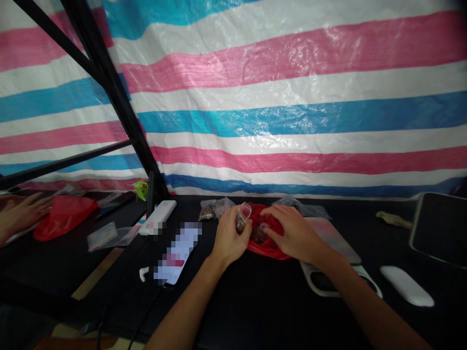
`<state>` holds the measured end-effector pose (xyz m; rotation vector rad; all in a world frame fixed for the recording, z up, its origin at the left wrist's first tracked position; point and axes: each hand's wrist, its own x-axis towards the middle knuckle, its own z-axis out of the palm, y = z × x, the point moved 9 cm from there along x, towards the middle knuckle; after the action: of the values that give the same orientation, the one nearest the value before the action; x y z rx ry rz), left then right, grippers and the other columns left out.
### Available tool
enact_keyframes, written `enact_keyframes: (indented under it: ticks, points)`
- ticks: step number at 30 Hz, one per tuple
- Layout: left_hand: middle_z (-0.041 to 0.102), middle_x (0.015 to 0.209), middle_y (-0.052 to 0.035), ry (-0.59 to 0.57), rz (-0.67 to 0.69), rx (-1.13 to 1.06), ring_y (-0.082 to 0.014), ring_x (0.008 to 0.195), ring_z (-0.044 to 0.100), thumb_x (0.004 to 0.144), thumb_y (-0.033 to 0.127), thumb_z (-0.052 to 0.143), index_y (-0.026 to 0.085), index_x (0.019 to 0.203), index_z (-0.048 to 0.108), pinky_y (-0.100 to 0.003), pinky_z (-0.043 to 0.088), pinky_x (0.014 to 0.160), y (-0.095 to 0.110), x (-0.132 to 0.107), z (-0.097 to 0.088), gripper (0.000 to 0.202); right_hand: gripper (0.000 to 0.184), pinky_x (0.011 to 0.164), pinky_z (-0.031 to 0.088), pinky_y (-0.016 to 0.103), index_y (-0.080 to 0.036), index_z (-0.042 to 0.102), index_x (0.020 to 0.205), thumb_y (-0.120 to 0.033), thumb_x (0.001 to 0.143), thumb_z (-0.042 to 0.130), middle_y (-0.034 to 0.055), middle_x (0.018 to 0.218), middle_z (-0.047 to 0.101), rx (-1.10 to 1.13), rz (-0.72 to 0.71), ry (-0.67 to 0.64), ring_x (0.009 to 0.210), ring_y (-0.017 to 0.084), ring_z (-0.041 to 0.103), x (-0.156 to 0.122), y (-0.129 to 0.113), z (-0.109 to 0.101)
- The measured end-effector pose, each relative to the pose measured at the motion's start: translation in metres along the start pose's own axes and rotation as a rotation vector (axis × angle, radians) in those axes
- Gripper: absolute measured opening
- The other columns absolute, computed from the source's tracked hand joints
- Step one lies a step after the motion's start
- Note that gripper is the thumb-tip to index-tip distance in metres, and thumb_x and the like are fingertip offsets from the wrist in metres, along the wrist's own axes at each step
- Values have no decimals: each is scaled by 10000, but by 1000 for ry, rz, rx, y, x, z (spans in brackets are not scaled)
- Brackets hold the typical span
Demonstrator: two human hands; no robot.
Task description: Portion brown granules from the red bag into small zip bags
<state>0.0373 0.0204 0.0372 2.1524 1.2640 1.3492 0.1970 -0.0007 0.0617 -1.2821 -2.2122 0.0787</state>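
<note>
My left hand (231, 236) is closed around a small clear plastic bag (241, 221) with small brownish bits inside; the bag's mouth points up. My right hand (292, 231) hangs over a red plastic bag (272, 250), its thumb and forefinger apart. Dark, small pieces (259, 234) lie in the red bag's opening, just below the right fingertips; they are too small to name. Beside the right wrist is a flat scale (324, 290) with a pale, reddish plate. Small filled clear bags (207, 210) lie behind my left hand.
Left of my arms lie a phone (178, 255), a white earbud (143, 273) and a white power bank (160, 216). A white mouse (406, 286) and a dark screen (440, 228) are at right. Another person's hand (22, 214) is by a red bag (65, 217) at far left.
</note>
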Motion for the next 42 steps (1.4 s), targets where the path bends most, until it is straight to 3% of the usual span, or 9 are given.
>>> enact_keyframes:
  ticks: [4,8,14,18,21,25,29,35,42]
  points:
    - [682,1197,-95,-120,38,27,-259,1117,628,890,200,613,206,1251,573,-427,473,1009,2,-3,14,363,284,1019,458,422,-264,618,1231,-244,948,627,79,1252,666,125,-84,87,1166,260,600,2,-20,-14]
    - [690,1178,-81,-215,33,28,-253,1087,633,890,185,587,213,1229,577,-411,480,973,4,-5,23,341,141,935,467,398,-258,669,1009,-214,997,535,52,1079,702,83,-146,43,1035,239,634,1,-30,-10]
    - [725,1082,-53,-167,-24,60,-240,1004,671,895,192,583,238,1174,596,-376,494,909,1,-2,14,283,149,919,456,402,-255,641,1063,-213,1001,512,56,1101,714,81,-75,121,1014,239,646,1,-16,-12]
    - [721,963,-37,-51,-134,136,-235,915,691,894,221,582,235,1072,594,-341,498,814,-10,0,-1,180,281,959,438,452,-235,642,1159,-249,882,684,76,1149,720,-30,-18,-15,1075,291,620,-1,-8,5]
    - [717,934,-33,-19,-200,200,-246,886,700,890,251,592,243,1050,567,-335,483,768,-16,-2,-5,162,297,945,417,449,-239,677,1138,-146,858,639,70,1118,737,-116,-10,-132,1062,286,619,-5,-1,18]
    - [714,900,-26,-117,-225,198,-255,829,712,871,253,617,261,1030,520,-325,467,708,-18,-5,6,186,441,930,395,430,-244,671,1194,-54,807,578,78,1193,732,-156,18,-171,1099,281,626,-7,8,21]
    - [696,899,-18,-207,-179,119,-239,811,697,836,202,634,270,1031,505,-311,469,703,-16,-8,20,243,332,919,381,420,-240,669,1087,-77,812,577,66,1111,751,-114,67,-182,1070,271,648,-7,10,24]
    - [672,888,8,-188,-199,-112,-183,790,661,819,139,610,246,1047,513,-282,487,719,-25,-6,25,269,316,898,375,400,-219,634,1055,-62,789,567,62,1024,749,-102,112,-192,990,266,660,-8,13,29]
    - [692,965,0,-193,-135,47,-209,902,674,822,167,623,262,1035,554,-304,485,775,-15,-5,17,243,413,936,404,406,-212,623,1167,-53,790,568,86,1182,699,-50,52,-101,1095,275,628,-5,6,18]
